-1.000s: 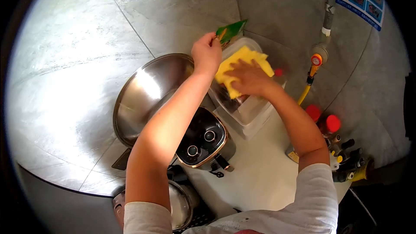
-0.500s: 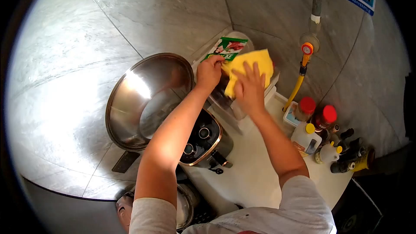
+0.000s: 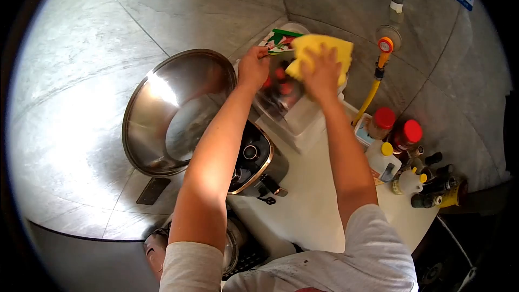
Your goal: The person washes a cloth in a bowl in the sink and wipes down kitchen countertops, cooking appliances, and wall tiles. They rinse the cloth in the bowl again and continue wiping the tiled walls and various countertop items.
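Note:
A yellow cloth [image 3: 344,57] is spread under my right hand [image 3: 323,73], whose fingers lie across it. The cloth rests against the right side of a clear plastic lid [image 3: 278,89], through which dark and red items show, blurred. My left hand [image 3: 253,67] is closed at the upper left, its fingertips pinching what looks like the lid's edge. Just beyond those fingertips lies a green and red packet [image 3: 278,39], partly covered by the cloth. Below the lid stands a pale plastic bin [image 3: 305,127].
A large steel wok [image 3: 181,113] leans to the left, beside a black appliance with knobs [image 3: 259,157]. At the right stand red-capped jars [image 3: 384,121], a yellow-capped jug [image 3: 383,159] and several bottles [image 3: 432,184]. A yellow gas hose [image 3: 367,103] runs down the wall.
My right hand and the cloth have moved up and slightly right. My left hand has shifted up and left. More of the clear lid and bin shows. The whole view has tilted slightly.

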A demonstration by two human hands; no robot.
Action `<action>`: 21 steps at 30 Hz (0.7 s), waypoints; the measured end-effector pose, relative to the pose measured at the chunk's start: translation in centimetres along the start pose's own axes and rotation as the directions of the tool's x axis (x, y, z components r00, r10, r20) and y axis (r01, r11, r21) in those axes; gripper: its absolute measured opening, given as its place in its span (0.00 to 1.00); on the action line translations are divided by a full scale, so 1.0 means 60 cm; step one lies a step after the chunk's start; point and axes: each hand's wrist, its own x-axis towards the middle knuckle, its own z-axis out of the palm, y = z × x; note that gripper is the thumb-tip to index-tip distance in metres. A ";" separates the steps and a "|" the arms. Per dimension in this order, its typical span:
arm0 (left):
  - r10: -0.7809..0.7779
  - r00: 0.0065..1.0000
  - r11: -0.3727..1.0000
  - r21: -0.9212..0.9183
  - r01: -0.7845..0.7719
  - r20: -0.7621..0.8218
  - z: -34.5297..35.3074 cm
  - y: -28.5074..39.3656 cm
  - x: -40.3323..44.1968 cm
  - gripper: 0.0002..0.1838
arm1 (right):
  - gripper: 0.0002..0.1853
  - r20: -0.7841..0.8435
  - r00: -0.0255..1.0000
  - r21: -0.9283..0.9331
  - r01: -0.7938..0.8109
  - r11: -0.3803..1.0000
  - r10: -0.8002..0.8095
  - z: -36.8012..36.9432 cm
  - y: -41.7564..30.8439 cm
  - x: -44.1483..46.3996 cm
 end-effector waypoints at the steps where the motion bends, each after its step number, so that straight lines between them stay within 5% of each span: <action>1: 0.009 1.000 0.994 0.108 -0.011 0.023 -0.005 0.016 -0.009 0.11 | 0.20 0.008 0.996 0.079 0.089 0.993 -0.090 -0.005 -0.027 -0.043; 2: 0.014 0.999 0.976 0.215 -0.024 0.050 -0.007 0.027 -0.018 0.13 | 0.20 0.011 0.984 0.159 0.173 0.972 -0.177 -0.014 -0.053 -0.090; 4: 0.100 0.987 0.968 0.219 -0.126 0.124 -0.008 0.023 -0.020 0.17 | 0.21 0.126 0.979 0.260 0.123 0.958 -0.160 -0.045 -0.082 -0.149; 8: 0.247 0.966 0.891 0.376 -0.256 0.074 0.003 0.044 -0.025 0.22 | 0.24 0.111 0.989 0.288 0.067 0.955 -0.102 -0.034 -0.036 -0.142; 10: 0.206 0.974 0.861 0.454 -0.228 0.099 0.000 0.048 -0.028 0.24 | 0.28 -0.172 0.985 0.234 0.051 0.971 -0.010 0.013 0.029 -0.075; 18: 0.258 0.966 0.881 0.405 -0.244 0.021 0.006 0.033 -0.024 0.25 | 0.30 -0.197 0.925 0.449 -0.210 0.868 0.326 0.072 0.083 -0.048; 21: 0.251 0.967 0.887 0.389 -0.249 0.047 0.003 0.028 -0.025 0.25 | 0.29 -0.161 0.979 0.427 -0.045 0.903 0.124 0.036 -0.022 -0.178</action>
